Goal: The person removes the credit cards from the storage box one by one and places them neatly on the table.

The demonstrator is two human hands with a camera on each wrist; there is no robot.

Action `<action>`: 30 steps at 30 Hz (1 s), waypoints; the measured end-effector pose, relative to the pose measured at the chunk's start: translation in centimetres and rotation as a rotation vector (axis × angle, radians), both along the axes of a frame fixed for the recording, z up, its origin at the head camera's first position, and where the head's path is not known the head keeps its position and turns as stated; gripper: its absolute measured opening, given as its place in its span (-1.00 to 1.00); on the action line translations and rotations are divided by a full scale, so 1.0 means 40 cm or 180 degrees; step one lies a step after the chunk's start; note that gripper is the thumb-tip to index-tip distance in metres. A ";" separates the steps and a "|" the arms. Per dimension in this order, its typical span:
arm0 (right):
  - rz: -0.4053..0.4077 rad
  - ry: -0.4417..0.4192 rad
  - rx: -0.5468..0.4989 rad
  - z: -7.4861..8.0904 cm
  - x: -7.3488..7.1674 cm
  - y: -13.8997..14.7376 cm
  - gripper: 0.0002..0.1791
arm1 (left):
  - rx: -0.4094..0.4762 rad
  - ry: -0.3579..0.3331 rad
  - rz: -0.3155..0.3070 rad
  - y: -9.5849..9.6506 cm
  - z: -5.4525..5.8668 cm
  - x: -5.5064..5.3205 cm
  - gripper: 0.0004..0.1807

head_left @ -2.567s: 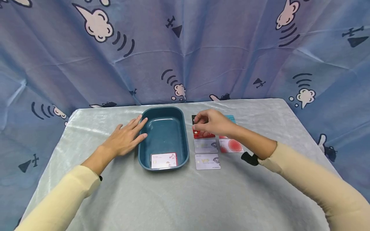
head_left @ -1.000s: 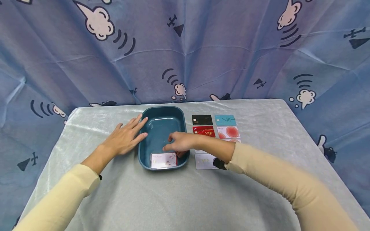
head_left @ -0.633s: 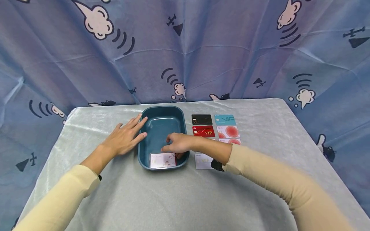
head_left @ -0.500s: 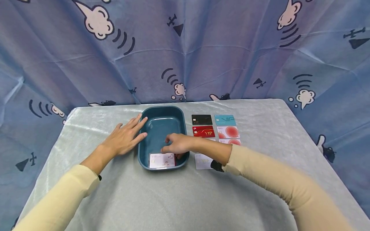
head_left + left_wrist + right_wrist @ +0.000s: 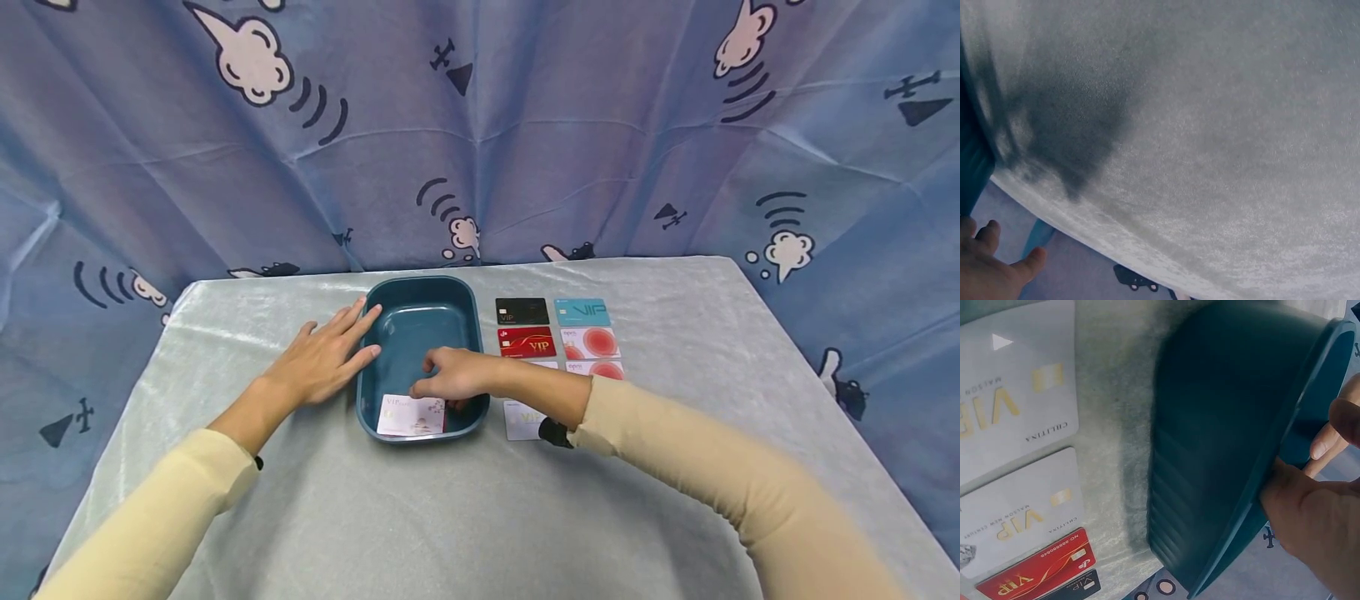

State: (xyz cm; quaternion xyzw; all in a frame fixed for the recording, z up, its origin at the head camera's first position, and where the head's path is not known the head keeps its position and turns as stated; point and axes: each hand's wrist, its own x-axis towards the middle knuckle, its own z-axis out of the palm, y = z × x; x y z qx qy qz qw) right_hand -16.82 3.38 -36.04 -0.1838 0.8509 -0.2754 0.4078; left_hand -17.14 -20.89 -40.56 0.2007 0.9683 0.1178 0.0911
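A dark teal bin stands on the cloth, left of the laid-out cards. My left hand rests its straight fingers on the bin's left rim. Inside the bin, my right hand holds a white VIP card with pink flowers, its thumb at the top edge and curled fingers at the right edge. A red strip shows beneath that card's right side. In the right wrist view, the right hand reaches over the bin's rim, and the held card is hidden.
Right of the bin lie a black card, a red VIP card, a teal card, pink-patterned cards and a white VIP card. My right forearm covers part of these rows. A blue patterned curtain hangs behind the table.
My right hand has moved from the red card on the table into the bin. The flowered white card has since shifted left and tilted slightly. My left hand stays on the rim.
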 end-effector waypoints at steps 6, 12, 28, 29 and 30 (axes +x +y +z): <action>-0.0109 -0.0045 -0.0012 -0.002 0.003 -0.002 -0.39 | 0.0007 0.0002 -0.0005 0.000 -0.001 0.000 -0.26; -0.0284 -0.0145 -0.0001 -0.002 0.008 -0.002 -0.34 | 0.0005 0.0029 -0.0022 -0.002 -0.001 0.000 -0.26; -0.0462 -0.0300 -0.0127 0.002 0.008 0.000 -0.32 | 0.0025 0.0049 -0.0032 -0.003 0.001 0.003 -0.26; -0.0457 -0.0298 -0.0126 0.003 0.008 0.000 -0.31 | 0.0025 0.0051 -0.0031 -0.003 0.001 0.003 -0.26; -0.0451 -0.0294 -0.0122 0.004 0.008 -0.001 -0.31 | 0.0025 0.0053 -0.0031 -0.003 0.001 0.003 -0.27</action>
